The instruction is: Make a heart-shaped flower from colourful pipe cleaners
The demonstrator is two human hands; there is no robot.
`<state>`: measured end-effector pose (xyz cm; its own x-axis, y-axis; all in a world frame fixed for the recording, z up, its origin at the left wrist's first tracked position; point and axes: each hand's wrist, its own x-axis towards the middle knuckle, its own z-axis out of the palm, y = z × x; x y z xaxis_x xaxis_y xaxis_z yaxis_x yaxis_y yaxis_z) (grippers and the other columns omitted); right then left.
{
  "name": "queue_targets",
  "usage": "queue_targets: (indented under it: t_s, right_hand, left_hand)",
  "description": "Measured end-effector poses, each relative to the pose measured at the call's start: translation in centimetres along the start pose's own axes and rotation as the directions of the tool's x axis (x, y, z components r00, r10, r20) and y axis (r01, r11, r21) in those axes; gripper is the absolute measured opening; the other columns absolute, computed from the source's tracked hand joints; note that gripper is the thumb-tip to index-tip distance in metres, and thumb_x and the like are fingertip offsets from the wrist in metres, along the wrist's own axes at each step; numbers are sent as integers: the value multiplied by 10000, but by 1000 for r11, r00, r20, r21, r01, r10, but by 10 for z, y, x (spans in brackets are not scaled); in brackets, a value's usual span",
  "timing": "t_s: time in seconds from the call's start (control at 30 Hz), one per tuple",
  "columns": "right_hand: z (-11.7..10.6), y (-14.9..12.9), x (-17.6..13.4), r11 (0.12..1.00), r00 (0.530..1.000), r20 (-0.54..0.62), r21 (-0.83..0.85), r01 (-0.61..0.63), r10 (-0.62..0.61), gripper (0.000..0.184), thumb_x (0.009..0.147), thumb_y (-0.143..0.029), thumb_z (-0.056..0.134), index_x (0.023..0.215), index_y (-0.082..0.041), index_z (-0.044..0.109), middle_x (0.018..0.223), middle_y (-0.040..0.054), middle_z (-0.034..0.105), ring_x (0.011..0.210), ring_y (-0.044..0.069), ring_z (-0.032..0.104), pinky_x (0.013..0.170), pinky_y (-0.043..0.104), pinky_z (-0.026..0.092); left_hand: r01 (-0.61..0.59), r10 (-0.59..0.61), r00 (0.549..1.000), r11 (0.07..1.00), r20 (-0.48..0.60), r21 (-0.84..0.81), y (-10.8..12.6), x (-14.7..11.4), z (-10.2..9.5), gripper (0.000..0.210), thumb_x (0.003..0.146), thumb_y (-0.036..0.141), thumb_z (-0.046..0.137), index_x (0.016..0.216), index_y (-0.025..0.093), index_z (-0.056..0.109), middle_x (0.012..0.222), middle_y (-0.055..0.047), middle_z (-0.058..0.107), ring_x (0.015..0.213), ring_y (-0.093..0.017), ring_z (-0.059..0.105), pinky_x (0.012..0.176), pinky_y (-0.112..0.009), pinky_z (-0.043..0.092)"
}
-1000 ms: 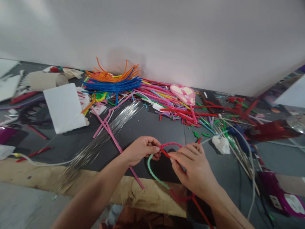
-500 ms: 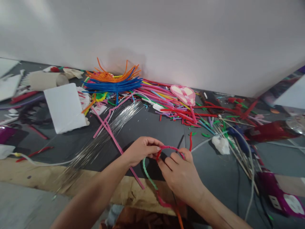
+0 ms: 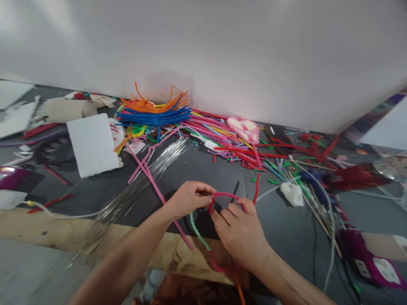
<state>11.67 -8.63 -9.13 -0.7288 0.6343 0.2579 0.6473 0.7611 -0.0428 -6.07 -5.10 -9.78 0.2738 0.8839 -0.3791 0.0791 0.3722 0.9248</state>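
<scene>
Between my two hands a pink-red pipe cleaner (image 3: 226, 195) is bent into a small arch. My left hand (image 3: 190, 198) pinches its left end between thumb and fingertips. Curled around its right side is my right hand (image 3: 240, 226), and a red end (image 3: 257, 188) sticks up beyond the knuckles. A twisted pale green length (image 3: 199, 233) hangs below my left hand and runs on into red and orange lengths (image 3: 238, 288) near my lap. Part of the strand is hidden behind my right hand. Under my left wrist lies a long pink pipe cleaner (image 3: 154, 188).
Blue pipe cleaners (image 3: 155, 116) and orange ones (image 3: 152, 101) lie bundled near the wall, beside a pink heart-shaped piece (image 3: 244, 129). Thin wires (image 3: 146, 178) spread at left, near a white block (image 3: 93, 146). Purple glue gun (image 3: 372, 258) and white cable (image 3: 332, 237) are at right.
The view has shifted slightly, so the table things appear a little to the right at left. Both hands keep nearly the same hold on the pipe cleaner.
</scene>
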Motion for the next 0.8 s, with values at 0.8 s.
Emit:
queue_targets:
  t_s: [0.8]
  right_hand:
    - [-60,-3,-8,786,916,318,619,-6,-244,159,898,-214,458,928,-241,612,804,-26,683,743,123,599,658,230,423]
  left_hand:
    - [-226,227,973,931,30,286,-7,-3,-4,209,682,212,589,852,139,686,674,8,636,600,-97,529,567,-177,399]
